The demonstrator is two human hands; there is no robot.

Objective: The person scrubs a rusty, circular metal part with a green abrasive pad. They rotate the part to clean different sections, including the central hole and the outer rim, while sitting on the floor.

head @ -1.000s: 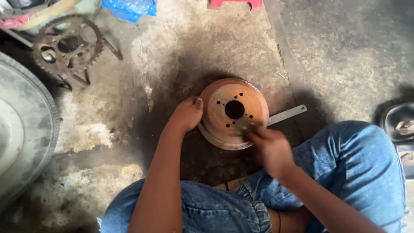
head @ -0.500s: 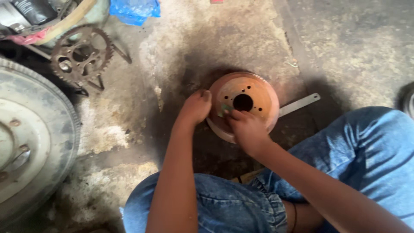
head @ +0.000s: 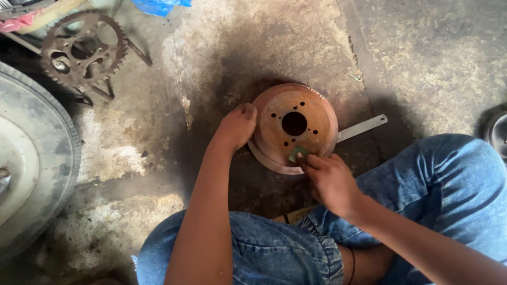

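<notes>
Right hand (head: 330, 179) slid down drum (head: 296, 124)

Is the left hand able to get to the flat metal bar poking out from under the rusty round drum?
Probably not easily. The left hand grips the drum on its left edge, while the metal bar sticks out on the far right side. The drum and the right hand lie between them.

Rusty round brake drum (head: 293, 126) lies flat on floor.
</notes>
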